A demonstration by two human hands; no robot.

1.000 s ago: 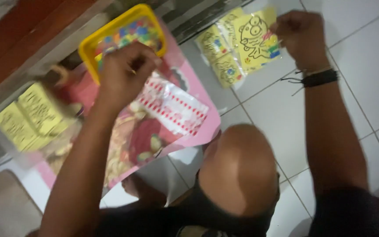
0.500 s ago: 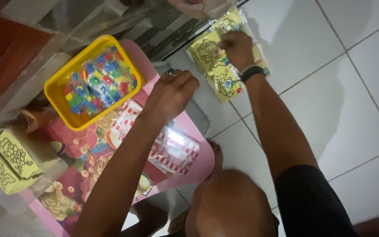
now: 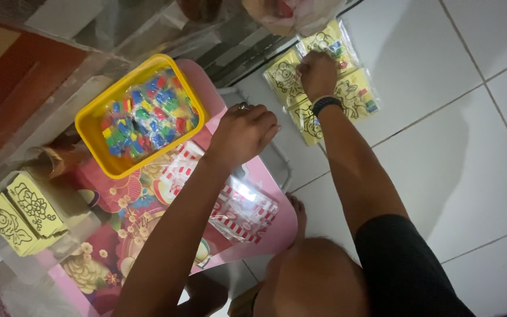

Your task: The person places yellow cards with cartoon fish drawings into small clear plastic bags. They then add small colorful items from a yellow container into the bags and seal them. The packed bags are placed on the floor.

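Observation:
My right hand [image 3: 318, 71], with a black band on the wrist, rests on a pile of yellow picture packets [image 3: 356, 97] in clear wrap lying on the white tiled floor. Its fingers are curled on the top packet. My left hand [image 3: 243, 132], a ring on one finger, hovers with its fingers curled over a small pink table [image 3: 277, 226]. I see nothing in its grasp. Just below it lies a stack of clear bags with red and white stripes [image 3: 244, 210].
A yellow tray [image 3: 98, 149] of several small coloured pieces stands on the pink table's far part. A clear box holding yellow picture cards [image 3: 23, 216] sits at the left. A plastic bag [image 3: 291, 13] lies at the top. My knee [image 3: 315, 279] is below.
My right hand has lowered the yellow packets from mid-air down to the floor pile. My left hand has stayed over the striped bags while the view shifted.

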